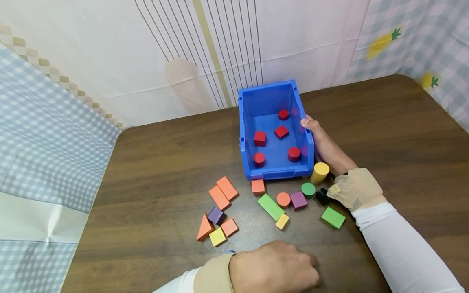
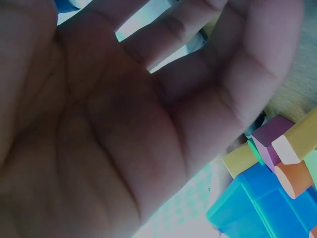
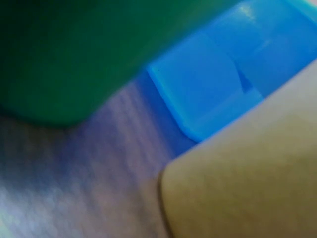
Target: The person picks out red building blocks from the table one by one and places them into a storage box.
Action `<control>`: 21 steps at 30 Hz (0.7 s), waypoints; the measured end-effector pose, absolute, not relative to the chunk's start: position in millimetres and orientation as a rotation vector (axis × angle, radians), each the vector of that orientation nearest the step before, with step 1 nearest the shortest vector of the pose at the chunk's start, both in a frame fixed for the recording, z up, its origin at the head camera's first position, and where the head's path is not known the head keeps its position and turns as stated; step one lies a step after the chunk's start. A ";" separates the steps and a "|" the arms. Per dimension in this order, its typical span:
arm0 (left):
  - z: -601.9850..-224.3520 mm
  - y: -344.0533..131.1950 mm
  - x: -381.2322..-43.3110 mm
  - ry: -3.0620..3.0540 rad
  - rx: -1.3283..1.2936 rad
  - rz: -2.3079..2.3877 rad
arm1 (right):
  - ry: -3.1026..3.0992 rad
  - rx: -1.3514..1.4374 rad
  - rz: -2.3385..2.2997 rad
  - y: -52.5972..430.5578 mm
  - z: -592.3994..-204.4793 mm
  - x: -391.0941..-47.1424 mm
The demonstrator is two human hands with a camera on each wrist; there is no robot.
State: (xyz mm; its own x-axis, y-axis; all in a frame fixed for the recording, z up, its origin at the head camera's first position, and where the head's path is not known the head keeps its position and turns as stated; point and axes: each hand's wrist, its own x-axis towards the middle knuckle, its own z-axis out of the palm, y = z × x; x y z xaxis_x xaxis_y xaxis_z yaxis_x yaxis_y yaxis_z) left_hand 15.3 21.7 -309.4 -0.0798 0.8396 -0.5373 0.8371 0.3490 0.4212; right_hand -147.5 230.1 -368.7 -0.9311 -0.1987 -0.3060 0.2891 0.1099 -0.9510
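A blue plastic bin [image 1: 275,173] stands at the back middle of the table, with several red blocks, both square and round, on its floor; one is a red cube [image 1: 260,138]. My right hand [image 1: 318,136] grips the bin's right wall, thumb over the rim and the other fingers hidden outside. Beside that wrist stands a yellow cylinder [image 1: 319,173], also large in the right wrist view. My left hand [image 1: 272,266] is low over the near part of the table, back upward. In the left wrist view its palm [image 2: 99,119] holds nothing and the fingers bend loosely.
Left of centre lie orange blocks [image 1: 223,193], an orange triangle [image 1: 204,228], a dark purple cube [image 1: 216,215] and a yellow block [image 1: 218,237]. Before the bin are a long green block [image 1: 271,206], a purple block [image 1: 298,200] and a green cylinder [image 1: 308,190]. Patterned cloth [image 1: 121,61] hangs behind.
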 end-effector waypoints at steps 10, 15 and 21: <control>-308.2 17.8 12.4 1.908 1.481 0.048 | 2.038 0.069 -1.896 229.8 -371.2 -147.9; -308.0 15.3 11.1 1.933 1.461 0.065 | 2.026 0.057 -1.920 228.6 -371.4 -148.1; -305.8 15.6 10.1 1.966 1.530 0.015 | 2.034 0.070 -1.914 230.8 -369.4 -147.3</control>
State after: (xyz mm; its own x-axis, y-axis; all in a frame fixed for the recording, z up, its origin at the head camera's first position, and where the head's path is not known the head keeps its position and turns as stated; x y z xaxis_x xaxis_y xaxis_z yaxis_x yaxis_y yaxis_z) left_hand 10.1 15.6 -305.8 -0.1189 0.8740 -0.4712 0.8669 0.3228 0.3799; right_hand -147.3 230.8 -369.4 -0.9388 -0.1980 -0.2818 0.2692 0.0885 -0.9590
